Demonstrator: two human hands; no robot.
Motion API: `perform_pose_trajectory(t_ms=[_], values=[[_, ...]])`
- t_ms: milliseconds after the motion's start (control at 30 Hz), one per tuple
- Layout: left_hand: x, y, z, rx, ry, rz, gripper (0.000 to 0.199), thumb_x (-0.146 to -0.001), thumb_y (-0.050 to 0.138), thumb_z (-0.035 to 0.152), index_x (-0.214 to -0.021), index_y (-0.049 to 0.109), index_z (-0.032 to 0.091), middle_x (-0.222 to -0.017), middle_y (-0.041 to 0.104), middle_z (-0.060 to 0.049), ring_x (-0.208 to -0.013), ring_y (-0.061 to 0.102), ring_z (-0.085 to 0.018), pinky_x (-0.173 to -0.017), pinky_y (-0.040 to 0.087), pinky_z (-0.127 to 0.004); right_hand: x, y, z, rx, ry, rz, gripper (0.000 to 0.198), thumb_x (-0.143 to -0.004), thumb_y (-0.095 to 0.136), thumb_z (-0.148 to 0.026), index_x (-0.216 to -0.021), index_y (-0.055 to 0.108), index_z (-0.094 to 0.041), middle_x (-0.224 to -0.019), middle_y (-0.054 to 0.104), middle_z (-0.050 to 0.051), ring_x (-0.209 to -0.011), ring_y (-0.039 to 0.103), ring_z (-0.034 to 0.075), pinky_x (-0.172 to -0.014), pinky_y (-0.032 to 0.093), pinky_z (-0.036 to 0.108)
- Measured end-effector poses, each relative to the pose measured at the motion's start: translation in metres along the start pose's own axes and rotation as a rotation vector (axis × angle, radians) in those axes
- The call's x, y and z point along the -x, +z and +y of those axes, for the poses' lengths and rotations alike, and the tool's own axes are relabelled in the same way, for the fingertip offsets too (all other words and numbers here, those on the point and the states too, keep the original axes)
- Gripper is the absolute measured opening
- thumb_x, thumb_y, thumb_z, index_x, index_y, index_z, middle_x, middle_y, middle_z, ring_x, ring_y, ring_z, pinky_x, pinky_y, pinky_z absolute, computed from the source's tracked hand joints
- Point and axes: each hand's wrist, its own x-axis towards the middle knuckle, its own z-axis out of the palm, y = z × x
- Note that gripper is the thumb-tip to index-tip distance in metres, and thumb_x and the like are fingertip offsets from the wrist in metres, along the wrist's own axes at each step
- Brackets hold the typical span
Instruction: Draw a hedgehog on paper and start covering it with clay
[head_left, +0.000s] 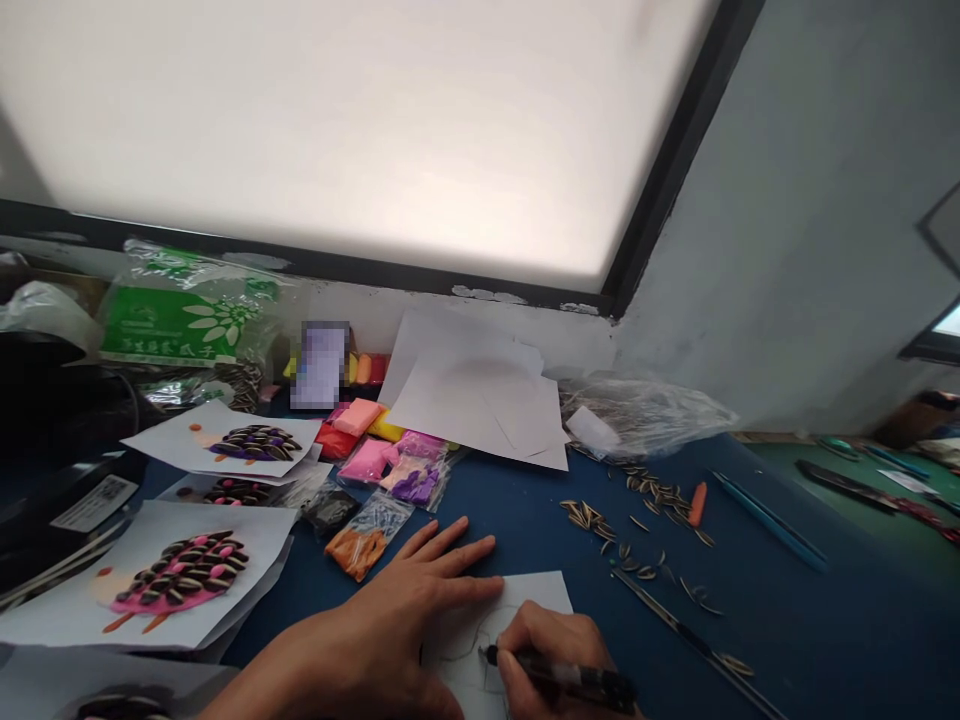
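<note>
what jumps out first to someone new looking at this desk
The right hand draws with a black pen on a white sheet at bottom centre, the left hand lying flat on it. At left lies a hedgehog picture of sunflower seeds on pink clay; loose seeds scatter right of centre.

- This looks like a craft room or hobby workspace, set up at a blue tabletop below a large bright window.
- Finished pictures of hedgehogs made from clay and seeds lie on white sheets at the left.
- Small bags of coloured modelling clay in pink, purple, orange and yellow sit in the middle.
- Sunflower seeds lie scattered on the tabletop, with a green seed bag against the wall.
- A stack of blank white paper leans by the window ledge.
- A second, green tabletop at the right carries more tools.
</note>
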Motion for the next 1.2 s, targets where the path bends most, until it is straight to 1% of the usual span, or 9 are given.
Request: perform_pose_trajectory(t_ms=[100, 300, 467, 567, 700, 867, 1000, 1100, 1200], values=[[0.0, 0.0, 0.001, -0.011, -0.004, 0.001, 0.091, -0.065, 0.086, 0.046, -0.146, 0.045, 0.034, -0.162, 0.021, -0.002, -0.148, 0.003, -0.041, -0.115, 0.004, -0.067, 0.002, 0.004, 0.003, -0.013, -0.014, 0.039, 0.016, -0.082, 0.049, -0.018, -0.066, 0.048, -0.022, -0.051, 0.047, -0.007, -0.04, 0.041, 0.008, -0.043, 0.029, 0.02], [0.001, 0.0, 0.001, -0.035, -0.012, -0.018, 0.091, -0.067, 0.084, 0.046, -0.147, 0.043, 0.035, -0.162, 0.018, -0.001, -0.149, 0.001, -0.04, -0.116, 0.005, -0.067, 0.001, 0.002, 0.001, -0.047, 0.006, 0.02, 0.015, -0.081, 0.049, -0.018, -0.066, 0.05, -0.022, -0.052, 0.048, -0.006, -0.04, 0.042, 0.008, -0.042, 0.028, 0.019], [0.001, 0.0, 0.002, -0.055, -0.02, -0.026, 0.09, -0.069, 0.083, 0.046, -0.148, 0.042, 0.035, -0.163, 0.016, -0.001, -0.149, 0.0, -0.038, -0.116, 0.006, -0.066, -0.003, -0.001, -0.002, -0.033, 0.009, 0.008, 0.015, -0.081, 0.05, -0.018, -0.067, 0.05, -0.021, -0.051, 0.048, -0.006, -0.04, 0.044, 0.007, -0.042, 0.029, 0.019], [0.001, 0.0, 0.002, -0.065, -0.018, -0.022, 0.091, -0.068, 0.083, 0.044, -0.148, 0.042, 0.031, -0.163, 0.018, -0.002, -0.149, 0.002, -0.038, -0.117, 0.007, -0.064, -0.003, -0.003, -0.003, -0.018, 0.013, -0.002, 0.014, -0.08, 0.049, -0.018, -0.066, 0.049, -0.021, -0.052, 0.049, -0.006, -0.041, 0.043, 0.008, -0.042, 0.028, 0.02], [0.0, -0.001, 0.002, -0.054, -0.012, -0.01, 0.096, -0.068, 0.082, 0.044, -0.151, 0.037, 0.026, -0.162, 0.021, -0.005, -0.149, 0.005, -0.037, -0.118, 0.005, -0.062, -0.001, -0.004, -0.003, -0.011, 0.039, -0.052, 0.015, -0.084, 0.05, -0.02, -0.069, 0.05, -0.022, -0.054, 0.051, -0.005, -0.043, 0.044, 0.008, -0.044, 0.03, 0.02], [0.0, -0.002, 0.004, -0.063, -0.014, -0.028, 0.097, -0.07, 0.081, 0.045, -0.152, 0.036, 0.023, -0.162, 0.019, -0.006, -0.15, 0.004, -0.035, -0.119, 0.005, -0.06, -0.002, -0.004, -0.003, -0.018, 0.042, -0.04, 0.014, -0.083, 0.05, -0.02, -0.069, 0.05, -0.022, -0.054, 0.051, -0.005, -0.043, 0.045, 0.009, -0.044, 0.031, 0.02], [0.001, -0.002, 0.003, -0.057, -0.011, -0.027, 0.096, -0.07, 0.081, 0.046, -0.152, 0.036, 0.025, -0.162, 0.019, -0.004, -0.15, 0.003, -0.035, -0.119, 0.006, -0.061, -0.003, -0.007, -0.006, -0.015, 0.087, -0.092, 0.015, -0.084, 0.05, -0.02, -0.069, 0.05, -0.022, -0.054, 0.052, -0.005, -0.043, 0.046, 0.009, -0.044, 0.032, 0.02], [0.0, -0.001, 0.001, -0.07, -0.012, -0.028, 0.097, -0.069, 0.082, 0.046, -0.152, 0.036, 0.025, -0.162, 0.019, -0.004, -0.15, 0.003, -0.035, -0.118, 0.006, -0.062, -0.004, -0.012, -0.01, -0.015, 0.101, -0.076, 0.016, -0.084, 0.049, -0.02, -0.068, 0.05, -0.021, -0.055, 0.053, -0.004, -0.043, 0.046, 0.009, -0.044, 0.033, 0.019], [0.0, -0.001, 0.0, -0.078, -0.013, -0.026, 0.099, -0.068, 0.083, 0.046, -0.152, 0.035, 0.025, -0.162, 0.019, -0.004, -0.15, 0.003, -0.035, -0.118, 0.006, -0.061, -0.005, -0.019, -0.015, 0.041, 0.125, -0.052, 0.018, -0.087, 0.047, -0.02, -0.071, 0.052, -0.021, -0.057, 0.055, -0.004, -0.046, 0.049, 0.009, -0.047, 0.036, 0.019]])
